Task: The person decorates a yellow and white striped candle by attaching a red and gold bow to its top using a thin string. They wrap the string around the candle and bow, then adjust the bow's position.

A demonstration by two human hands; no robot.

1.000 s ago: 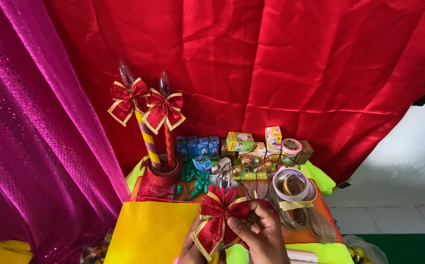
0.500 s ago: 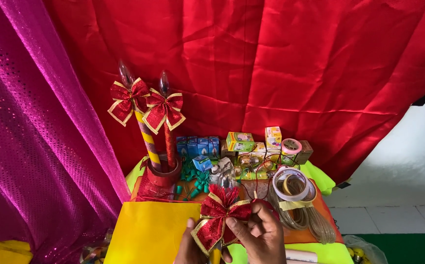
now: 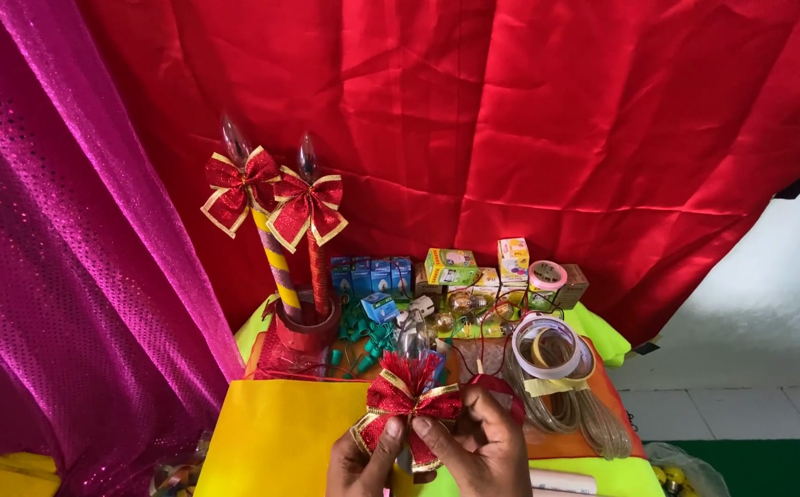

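- A small table (image 3: 602, 333) draped in lime-green cloth.
- On it: yellow paper sheet (image 3: 276, 437), tape rolls (image 3: 547, 348), small boxes (image 3: 451, 267), coiled clear wire (image 3: 570, 414), red candle holder (image 3: 306, 333).

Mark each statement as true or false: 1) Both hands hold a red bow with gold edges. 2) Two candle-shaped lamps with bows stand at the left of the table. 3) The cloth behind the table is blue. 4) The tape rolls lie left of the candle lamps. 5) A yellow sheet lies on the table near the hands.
1) True: the left hand and the right hand both grip the red bow.
2) True: the two candle lamps each carry a bow.
3) False: the cloth is red, with a pink sequined cloth at the left.
4) False: the tape rolls lie right of them.
5) True: the yellow sheet lies left of the hands.
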